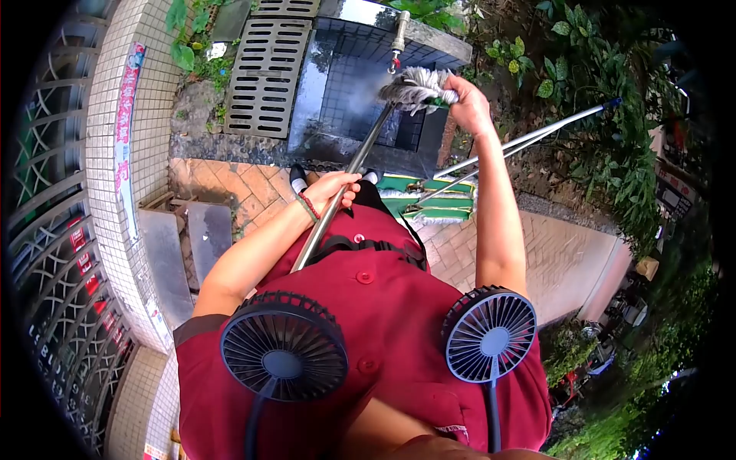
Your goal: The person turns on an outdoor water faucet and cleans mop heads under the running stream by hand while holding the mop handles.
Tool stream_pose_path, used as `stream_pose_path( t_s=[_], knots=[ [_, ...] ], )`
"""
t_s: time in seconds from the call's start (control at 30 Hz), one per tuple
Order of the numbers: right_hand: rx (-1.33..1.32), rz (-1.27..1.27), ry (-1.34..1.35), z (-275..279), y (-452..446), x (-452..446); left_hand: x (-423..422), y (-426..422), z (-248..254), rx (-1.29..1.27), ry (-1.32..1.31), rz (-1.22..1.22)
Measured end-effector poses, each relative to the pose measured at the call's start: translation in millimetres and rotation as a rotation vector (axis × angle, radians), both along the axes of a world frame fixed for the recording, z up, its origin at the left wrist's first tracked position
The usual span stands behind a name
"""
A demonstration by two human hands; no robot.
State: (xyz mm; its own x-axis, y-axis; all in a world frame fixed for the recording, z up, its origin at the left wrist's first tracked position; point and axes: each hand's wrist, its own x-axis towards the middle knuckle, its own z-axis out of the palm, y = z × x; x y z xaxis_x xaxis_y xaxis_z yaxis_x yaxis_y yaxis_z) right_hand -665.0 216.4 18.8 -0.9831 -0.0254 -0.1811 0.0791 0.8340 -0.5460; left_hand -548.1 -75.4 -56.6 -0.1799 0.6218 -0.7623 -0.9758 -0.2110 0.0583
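Observation:
My left hand (334, 192) is wrapped round the metal pole (354, 162) of a mop, which slants up from beside my waist. At the pole's far end is the grey-white string mop head (418, 90), held up over a tiled basin (310, 100). My right hand (469, 106) grips the strands at the right side of the mop head. Just above the mop head stands a tap (400, 34) with a red part near its spout. Water flow from it cannot be made out.
Two green flat mops (437, 205) lie right of my feet, their poles (537, 138) reaching into plants. A slotted drain cover (268, 77) lies left of the basin. A tiled wall (115, 153) runs along the left. Two neck-fan heads (494, 341) hang before my chest.

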Motion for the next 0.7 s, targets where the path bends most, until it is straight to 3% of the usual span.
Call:
stream_pose_path(
  t_s=[0.13,0.37,0.7],
  knots=[
    [0.054,0.051,0.132,-10,-26,51,16,-15,-9,0.014,-0.053,-0.019],
    [0.078,0.078,0.091,-36,-87,161,35,-38,-12,-0.126,-0.007,-0.171],
    [-0.096,-0.305,0.073,-86,-157,269,41,-69,-24,-0.157,0.110,-0.433]
  ],
)
